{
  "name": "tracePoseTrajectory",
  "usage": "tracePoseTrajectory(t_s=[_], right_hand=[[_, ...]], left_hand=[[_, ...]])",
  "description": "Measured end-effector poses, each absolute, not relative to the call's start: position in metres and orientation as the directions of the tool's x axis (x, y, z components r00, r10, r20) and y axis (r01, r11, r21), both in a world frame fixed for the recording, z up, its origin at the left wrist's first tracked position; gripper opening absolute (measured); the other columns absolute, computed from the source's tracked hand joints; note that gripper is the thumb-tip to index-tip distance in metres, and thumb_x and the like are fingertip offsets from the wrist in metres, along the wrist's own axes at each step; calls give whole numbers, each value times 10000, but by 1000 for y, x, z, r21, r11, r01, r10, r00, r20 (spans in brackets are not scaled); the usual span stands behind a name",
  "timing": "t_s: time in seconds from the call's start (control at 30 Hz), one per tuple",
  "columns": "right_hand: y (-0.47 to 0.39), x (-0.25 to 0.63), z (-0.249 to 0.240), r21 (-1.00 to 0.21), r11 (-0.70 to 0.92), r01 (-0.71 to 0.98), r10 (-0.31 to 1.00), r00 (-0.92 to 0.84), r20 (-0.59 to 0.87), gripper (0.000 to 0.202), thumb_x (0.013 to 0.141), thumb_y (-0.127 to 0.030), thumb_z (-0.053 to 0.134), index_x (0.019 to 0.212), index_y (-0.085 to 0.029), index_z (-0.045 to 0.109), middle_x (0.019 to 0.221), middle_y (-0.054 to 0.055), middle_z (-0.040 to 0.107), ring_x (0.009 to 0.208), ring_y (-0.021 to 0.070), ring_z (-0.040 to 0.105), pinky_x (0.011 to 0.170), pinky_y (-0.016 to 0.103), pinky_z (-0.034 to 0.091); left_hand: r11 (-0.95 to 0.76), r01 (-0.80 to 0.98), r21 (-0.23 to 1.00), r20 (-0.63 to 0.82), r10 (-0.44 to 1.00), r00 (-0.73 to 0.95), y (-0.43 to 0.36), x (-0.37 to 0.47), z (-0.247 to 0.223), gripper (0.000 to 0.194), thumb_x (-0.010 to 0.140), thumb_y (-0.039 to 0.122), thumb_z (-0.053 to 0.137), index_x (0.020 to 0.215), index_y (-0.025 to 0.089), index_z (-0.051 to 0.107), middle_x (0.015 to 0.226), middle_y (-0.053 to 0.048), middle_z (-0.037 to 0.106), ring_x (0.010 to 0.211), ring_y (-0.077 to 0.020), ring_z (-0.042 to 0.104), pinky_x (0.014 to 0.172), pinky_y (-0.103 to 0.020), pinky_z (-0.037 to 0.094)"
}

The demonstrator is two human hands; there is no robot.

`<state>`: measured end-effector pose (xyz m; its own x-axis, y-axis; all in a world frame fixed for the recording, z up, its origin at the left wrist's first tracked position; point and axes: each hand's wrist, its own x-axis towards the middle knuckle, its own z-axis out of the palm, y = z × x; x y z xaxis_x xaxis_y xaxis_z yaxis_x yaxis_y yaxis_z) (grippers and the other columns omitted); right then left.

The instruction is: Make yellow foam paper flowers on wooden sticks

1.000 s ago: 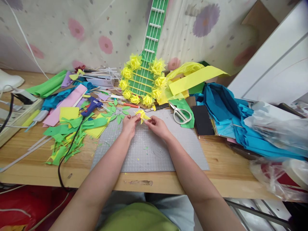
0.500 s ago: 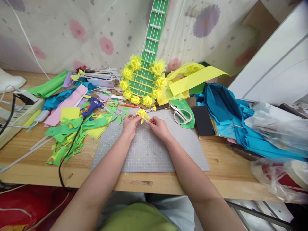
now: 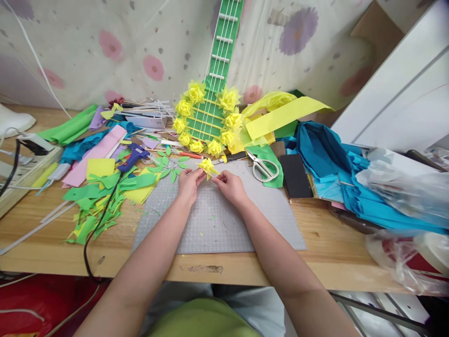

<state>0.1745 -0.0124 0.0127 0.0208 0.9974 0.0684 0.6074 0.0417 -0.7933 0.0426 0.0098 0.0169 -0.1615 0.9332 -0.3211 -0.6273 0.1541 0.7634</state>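
Observation:
A small yellow paper flower (image 3: 207,165) with pointed petals is held between my two hands, above the far part of the grey cutting mat (image 3: 224,229). My left hand (image 3: 189,183) pinches it from the left, its fingers partly covering the base. On the other side, the fingertips of my right hand (image 3: 229,185) close on a petal strip at the flower's right edge. Just beyond, a green paper guitar (image 3: 206,117) leans on the wall, ringed with similar yellow flowers. Green paper leaves (image 3: 168,166) lie left of my left hand.
To the left, a blue hot glue gun (image 3: 132,157) rests on paper scraps (image 3: 94,210), its black cord hanging over the table edge. White-handled scissors (image 3: 262,167), a black phone-like slab (image 3: 296,176) and blue crepe paper (image 3: 322,145) lie right. Yellow paper (image 3: 287,116) lies behind.
The flower and both hands stay nearly in place, with only a slight shift of the fingers around the petals. The whole view has moved a little.

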Motion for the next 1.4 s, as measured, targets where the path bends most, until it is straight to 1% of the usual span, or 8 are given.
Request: tracePoseTrajectory(t_s=[0.17, 0.33, 0.43, 0.7, 0.97, 1.17, 1.4], right_hand=[[-13, 172, 12, -762, 64, 645, 996, 9, 91, 257, 737, -443, 541, 644, -205, 516, 592, -15, 561, 543, 115, 473, 550, 244, 315], [-13, 170, 11, -735, 69, 675, 995, 2, 96, 252, 759, -425, 522, 642, -202, 517, 578, -13, 542, 540, 115, 453, 560, 245, 302], [-14, 169, 12, -721, 70, 689, 995, 2, 99, 255, 771, -423, 512, 651, -198, 519, 577, -16, 541, 531, 107, 442, 556, 236, 295], [-16, 167, 16, -675, 58, 735, 996, 4, 89, 249, 792, -407, 498, 683, -187, 539, 583, -24, 549, 530, 96, 441, 548, 217, 278], [-15, 167, 14, -654, 61, 754, 996, 0, 93, 229, 805, -386, 487, 709, -188, 551, 598, -19, 559, 532, 98, 447, 547, 216, 272], [-14, 166, 14, -643, 68, 763, 995, -7, 97, 239, 811, -386, 475, 698, -185, 541, 591, -19, 549, 523, 98, 438, 542, 218, 268], [-13, 166, 15, -622, 67, 780, 996, -17, 87, 246, 814, -385, 473, 680, -186, 524, 591, -19, 542, 526, 99, 427, 535, 217, 259]], left_hand=[[171, -641, 749, -347, 924, -159, 10, 43, 21, 300, 640, -17, 557, 718, 186, 349, 575, 25, 582, 617, -127, 630, 764, -323, 506], [107, -633, 767, -297, 934, -201, 11, 43, 18, 336, 607, -26, 565, 739, 194, 347, 562, 68, 543, 615, -111, 618, 739, -303, 508], [91, -635, 767, -281, 938, -204, 11, 44, 18, 332, 596, -19, 571, 735, 190, 354, 555, 76, 530, 601, -102, 606, 711, -289, 507], [123, -634, 763, -317, 927, -202, 11, 43, 20, 322, 577, -10, 579, 723, 183, 367, 557, 55, 554, 575, -106, 599, 681, -265, 484], [111, -643, 757, -288, 941, -177, 12, 42, 17, 364, 577, -18, 577, 742, 200, 336, 582, 49, 601, 588, -130, 625, 717, -311, 493], [90, -654, 751, -272, 945, -182, 12, 41, 16, 386, 569, -22, 606, 731, 198, 333, 580, 61, 600, 598, -125, 631, 724, -320, 506], [87, -652, 753, -268, 946, -184, 12, 41, 15, 389, 585, -44, 584, 726, 200, 316, 589, 43, 612, 605, -136, 638, 737, -340, 512]])
